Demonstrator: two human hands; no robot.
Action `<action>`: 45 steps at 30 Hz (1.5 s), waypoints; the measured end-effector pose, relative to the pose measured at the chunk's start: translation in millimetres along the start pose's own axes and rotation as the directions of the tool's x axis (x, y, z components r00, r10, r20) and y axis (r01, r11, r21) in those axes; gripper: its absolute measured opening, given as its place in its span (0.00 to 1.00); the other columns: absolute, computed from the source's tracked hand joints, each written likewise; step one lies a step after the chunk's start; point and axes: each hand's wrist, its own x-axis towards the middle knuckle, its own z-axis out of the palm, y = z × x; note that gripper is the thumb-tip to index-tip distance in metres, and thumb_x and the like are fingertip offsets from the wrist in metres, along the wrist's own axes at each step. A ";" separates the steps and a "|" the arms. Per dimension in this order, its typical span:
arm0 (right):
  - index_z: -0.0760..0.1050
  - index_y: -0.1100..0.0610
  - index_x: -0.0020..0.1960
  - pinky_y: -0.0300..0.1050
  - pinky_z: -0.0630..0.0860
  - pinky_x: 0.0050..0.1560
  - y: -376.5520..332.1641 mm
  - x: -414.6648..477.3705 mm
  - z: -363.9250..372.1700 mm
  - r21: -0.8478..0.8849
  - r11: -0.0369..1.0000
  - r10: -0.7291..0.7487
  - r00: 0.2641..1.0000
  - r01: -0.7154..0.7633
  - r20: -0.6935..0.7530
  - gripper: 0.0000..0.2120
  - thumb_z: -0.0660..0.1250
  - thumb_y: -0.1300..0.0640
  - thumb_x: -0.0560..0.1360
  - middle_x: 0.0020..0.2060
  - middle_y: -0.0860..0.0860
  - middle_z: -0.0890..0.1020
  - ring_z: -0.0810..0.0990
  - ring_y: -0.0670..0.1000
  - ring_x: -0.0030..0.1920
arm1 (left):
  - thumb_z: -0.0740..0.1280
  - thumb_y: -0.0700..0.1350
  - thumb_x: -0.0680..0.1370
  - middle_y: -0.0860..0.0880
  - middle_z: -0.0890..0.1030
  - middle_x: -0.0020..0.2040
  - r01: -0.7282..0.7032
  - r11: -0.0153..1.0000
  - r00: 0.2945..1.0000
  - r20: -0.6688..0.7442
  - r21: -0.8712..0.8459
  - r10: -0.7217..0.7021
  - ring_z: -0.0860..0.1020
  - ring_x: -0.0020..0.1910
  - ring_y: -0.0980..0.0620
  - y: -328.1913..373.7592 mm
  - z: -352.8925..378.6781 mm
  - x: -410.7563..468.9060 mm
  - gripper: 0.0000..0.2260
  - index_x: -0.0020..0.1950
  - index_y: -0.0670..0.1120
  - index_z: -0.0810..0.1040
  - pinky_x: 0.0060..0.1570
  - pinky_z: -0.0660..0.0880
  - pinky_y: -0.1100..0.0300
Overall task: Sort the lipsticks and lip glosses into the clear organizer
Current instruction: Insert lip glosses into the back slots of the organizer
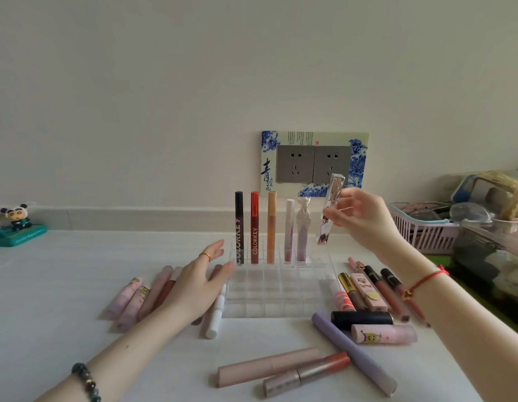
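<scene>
The clear organizer (281, 306) stands mid-table; several tall lip glosses (254, 227) stand upright in its back row. My right hand (365, 219) holds a silver clear lip gloss (331, 207) upright in the air, above the organizer's back right corner. My left hand (199, 282) hovers flat, fingers apart, at the organizer's left edge over a group of pink tubes (141, 300). More lipsticks lie right of the organizer (367, 291) and in front of it, among them a purple tube (353, 352).
A pink basket (423, 233) and a clear container (495, 250) with clutter crowd the right side. A small figurine on a green base (17, 227) sits far left. A wall socket (312, 163) is behind the organizer.
</scene>
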 end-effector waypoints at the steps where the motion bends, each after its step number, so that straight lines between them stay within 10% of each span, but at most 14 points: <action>1: 0.73 0.53 0.47 0.43 0.78 0.45 3.8 1.7 2.0 -0.004 1.000 0.009 1.000 -0.009 0.001 0.10 0.71 0.58 0.68 0.38 0.50 0.80 0.81 0.50 0.40 | 0.61 0.51 0.77 0.54 0.73 0.66 -0.001 1.000 1.000 0.012 0.000 0.001 0.71 0.63 0.57 -0.6 1.5 0.4 0.21 0.70 0.54 0.63 0.60 0.62 0.64; 11: 0.73 0.53 0.49 0.30 0.72 0.34 22.3 1.5 14.3 -0.093 0.995 0.035 0.998 -0.031 0.043 0.12 0.72 0.58 0.68 0.36 0.44 0.79 0.78 0.42 0.37 | 0.61 0.53 0.77 0.51 0.77 0.61 0.001 0.999 0.998 0.062 -0.047 0.002 0.73 0.62 0.59 -17.8 9.5 2.9 0.18 0.67 0.59 0.66 0.63 0.66 0.61; 16: 0.74 0.60 0.54 0.42 0.77 0.46 29.8 -0.5 16.3 -0.125 0.990 0.076 0.994 -0.067 0.073 0.17 0.73 0.57 0.68 0.39 0.49 0.80 0.80 0.47 0.40 | 0.60 0.54 0.77 0.52 0.78 0.61 -0.012 0.999 0.999 0.050 -0.041 0.014 0.73 0.60 0.61 -21.0 11.7 2.5 0.18 0.66 0.60 0.66 0.59 0.66 0.63; 35: 0.73 0.57 0.57 0.30 0.71 0.39 34.3 -3.5 17.4 -0.136 0.988 0.080 0.992 -0.067 0.095 0.19 0.72 0.57 0.68 0.37 0.43 0.80 0.79 0.41 0.39 | 0.59 0.55 0.77 0.53 0.76 0.61 -0.008 0.996 0.998 0.060 -0.090 0.013 0.70 0.60 0.61 -19.5 13.6 0.1 0.21 0.70 0.61 0.60 0.60 0.64 0.62; 45: 0.71 0.53 0.59 0.39 0.76 0.43 8.4 4.9 2.5 -0.106 0.994 0.012 1.000 -0.015 -0.026 0.20 0.71 0.53 0.69 0.48 0.50 0.79 0.79 0.48 0.45 | 0.59 0.54 0.77 0.51 0.75 0.63 -0.003 0.995 0.998 0.069 -0.099 0.010 0.71 0.59 0.60 -18.2 13.2 -0.5 0.21 0.69 0.62 0.59 0.58 0.65 0.62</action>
